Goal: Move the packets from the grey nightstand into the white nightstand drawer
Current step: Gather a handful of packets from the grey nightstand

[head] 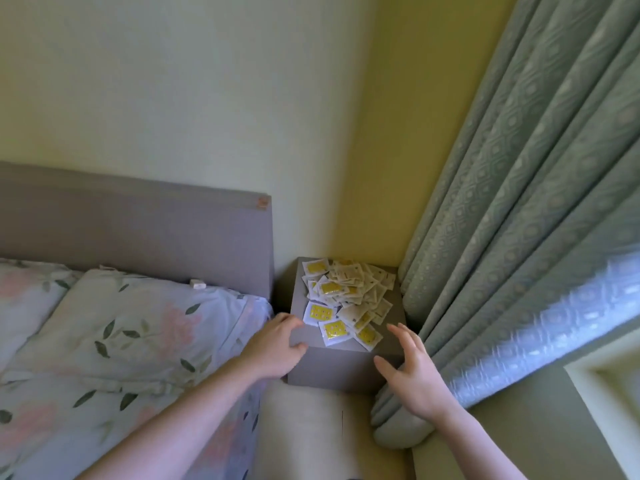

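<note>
packets (346,299) heaped on the grey nightstand (339,367), spilling toward 6 o'clock. thin, light, slick sachets (likely to slide apart), best scooped by the edges. left hand (277,344) at 9 o'clock, loosely curled, holding nothing; right hand (412,370) at 5 o'clock, spread, holding nothing.

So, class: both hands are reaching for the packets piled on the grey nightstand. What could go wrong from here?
1. The packets lie in a loose heap near the grey nightstand front edge; a sweep could knock some off.
2. The right hand is close to the curtain and may snag it.
3. The left hand may grab too many, dropping some.
</note>
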### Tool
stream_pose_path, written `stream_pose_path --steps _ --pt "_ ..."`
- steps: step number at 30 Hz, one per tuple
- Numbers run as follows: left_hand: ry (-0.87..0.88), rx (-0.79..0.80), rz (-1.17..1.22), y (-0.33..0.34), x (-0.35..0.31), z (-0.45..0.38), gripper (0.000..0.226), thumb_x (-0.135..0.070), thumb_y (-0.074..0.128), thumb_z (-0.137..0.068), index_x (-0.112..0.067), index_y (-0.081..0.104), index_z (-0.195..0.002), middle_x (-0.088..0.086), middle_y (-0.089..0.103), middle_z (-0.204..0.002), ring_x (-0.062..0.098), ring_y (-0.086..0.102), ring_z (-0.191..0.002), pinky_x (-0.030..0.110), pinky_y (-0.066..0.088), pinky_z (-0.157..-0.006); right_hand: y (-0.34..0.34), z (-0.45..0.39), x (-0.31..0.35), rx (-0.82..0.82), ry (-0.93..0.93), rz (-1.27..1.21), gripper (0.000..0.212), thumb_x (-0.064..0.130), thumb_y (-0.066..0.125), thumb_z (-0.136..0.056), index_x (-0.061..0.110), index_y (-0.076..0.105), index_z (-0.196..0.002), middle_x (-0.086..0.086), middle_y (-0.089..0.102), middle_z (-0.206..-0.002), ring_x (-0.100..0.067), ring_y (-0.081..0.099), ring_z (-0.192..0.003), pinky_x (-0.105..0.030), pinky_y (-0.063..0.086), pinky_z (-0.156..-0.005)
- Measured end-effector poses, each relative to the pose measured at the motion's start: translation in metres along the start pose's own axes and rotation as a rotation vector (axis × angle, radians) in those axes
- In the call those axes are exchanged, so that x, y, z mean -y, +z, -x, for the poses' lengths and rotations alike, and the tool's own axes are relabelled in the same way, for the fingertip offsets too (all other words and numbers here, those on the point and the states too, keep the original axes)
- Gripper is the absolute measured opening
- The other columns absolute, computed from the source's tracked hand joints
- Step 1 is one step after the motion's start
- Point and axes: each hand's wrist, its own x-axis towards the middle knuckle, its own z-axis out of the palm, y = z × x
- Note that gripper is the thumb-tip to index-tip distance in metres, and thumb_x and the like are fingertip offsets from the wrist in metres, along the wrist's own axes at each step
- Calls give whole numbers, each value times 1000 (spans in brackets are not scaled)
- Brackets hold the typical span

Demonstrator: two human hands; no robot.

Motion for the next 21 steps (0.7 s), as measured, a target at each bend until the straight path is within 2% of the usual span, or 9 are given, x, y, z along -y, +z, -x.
stream_pose_path --steps 3,6,10,13,18,21 --pt "-29 83 36 15 -5 -39 52 -37 59 -91 -24 52 -141 -9 45 -147 14 50 -131 29 42 -107 7 -26 -9 25 52 -25 68 27 71 -94 24 39 -154 2 28 -162 -9 25 -151 -14 16 -115" --pt "-23 147 26 23 -9 -92 51 -36 59 -92 -25 51 -141 -10 43 -145 12 50 -131 28 41 -108 8 -79 -27 54 105 -47 68 26 71 -93 23 40 -153 1 29 -161 -9 25 -150 -12 14 -114" --pt "-78 189 16 24 -11 -165 52 -37 58 -92 -24 51 -142 -8 42 -145 17 58 -124 32 45 -107 -1 -161 -51 103 140 -50 66 23 71 -93 19 41 -151 8 35 -147 -4 34 -139 -7 16 -108" --pt "-128 224 -16 25 -13 -218 53 -37 57 -94 -23 49 -144 -5 42 -148 16 50 -133 28 40 -110 -3 -227 -66 142 157 -67 65 26 73 -92 19 44 -150 5 39 -149 -3 40 -133 -7 21 -106" --pt "-202 264 -26 34 -8 -300 55 -43 57 -96 -26 46 -147 -9 39 -151 14 51 -132 24 41 -102 15 -341 -88 193 190 -125 59 25 68 -95 29 44 -149 8 46 -152 -14 43 -140 -27 38 -113" --pt "-232 250 -22 47 6 -335 55 -43 58 -93 -26 48 -145 -8 42 -149 14 52 -132 27 43 -105 37 -402 -97 233 192 -37 63 26 62 -99 27 35 -156 6 34 -162 -17 34 -148 -35 34 -119"
